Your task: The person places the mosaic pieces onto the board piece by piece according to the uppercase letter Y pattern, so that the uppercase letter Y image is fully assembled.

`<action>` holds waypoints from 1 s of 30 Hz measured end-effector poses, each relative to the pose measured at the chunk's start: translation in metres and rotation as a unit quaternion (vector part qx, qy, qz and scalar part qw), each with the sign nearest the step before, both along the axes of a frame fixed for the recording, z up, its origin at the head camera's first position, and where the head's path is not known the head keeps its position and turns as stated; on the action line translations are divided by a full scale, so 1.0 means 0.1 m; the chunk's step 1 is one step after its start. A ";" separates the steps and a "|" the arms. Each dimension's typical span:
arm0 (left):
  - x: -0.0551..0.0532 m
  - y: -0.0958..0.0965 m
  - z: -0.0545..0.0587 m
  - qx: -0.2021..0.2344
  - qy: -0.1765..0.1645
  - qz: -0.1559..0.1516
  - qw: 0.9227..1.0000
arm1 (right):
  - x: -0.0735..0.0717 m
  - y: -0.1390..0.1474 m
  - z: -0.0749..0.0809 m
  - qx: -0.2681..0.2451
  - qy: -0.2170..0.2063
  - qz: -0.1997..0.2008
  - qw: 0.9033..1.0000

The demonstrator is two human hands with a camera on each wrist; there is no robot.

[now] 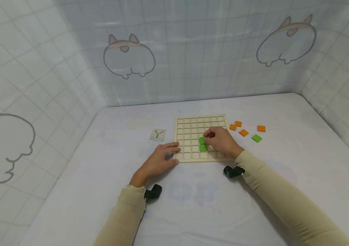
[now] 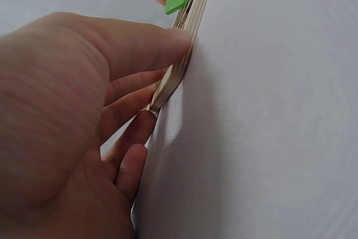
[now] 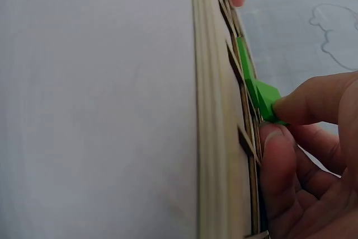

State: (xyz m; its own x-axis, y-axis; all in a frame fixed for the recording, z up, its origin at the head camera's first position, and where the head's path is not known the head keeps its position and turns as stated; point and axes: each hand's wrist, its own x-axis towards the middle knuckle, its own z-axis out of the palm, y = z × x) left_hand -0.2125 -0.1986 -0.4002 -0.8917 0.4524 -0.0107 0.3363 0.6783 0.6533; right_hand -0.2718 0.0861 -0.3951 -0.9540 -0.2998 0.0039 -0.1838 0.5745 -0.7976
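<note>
A pale wooden grid board (image 1: pixel 199 160) lies flat in front of me. My left hand (image 1: pixel 160 160) rests at its front left corner, fingers straight over the left rim and thumb at the front edge. In my right hand (image 1: pixel 222 140), thumb and fingers pinch a green square tile (image 1: pixel 202 140) over the middle of the grid; the right wrist view shows this tile (image 3: pixel 268 100) tilted. Another green tile (image 1: pixel 203 147) sits in a grid cell just in front of it.
Left of the board lies a small pattern card (image 1: pixel 157 134) with coloured squares on a grid. To the right several loose orange tiles (image 1: pixel 243 132) and one green tile (image 1: pixel 257 138) lie on the white cloth (image 1: pixel 190 218). A cloth wall (image 1: pixel 199 68) rises behind the table.
</note>
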 end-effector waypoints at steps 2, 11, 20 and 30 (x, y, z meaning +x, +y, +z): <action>0.00 0.00 -0.01 -0.002 0.000 -0.002 1.000 | 0.00 0.00 -0.01 0.003 0.002 0.002 1.000; -0.01 0.00 -0.02 -0.008 -0.002 0.001 1.000 | 0.00 0.00 0.02 -0.001 -0.003 0.002 1.000; -0.02 0.01 -0.03 -0.012 -0.003 0.005 1.000 | -0.01 0.02 0.01 0.016 0.006 0.008 1.000; -0.03 0.01 -0.03 -0.012 -0.004 0.007 1.000 | -0.02 0.01 0.01 0.033 0.007 0.010 0.999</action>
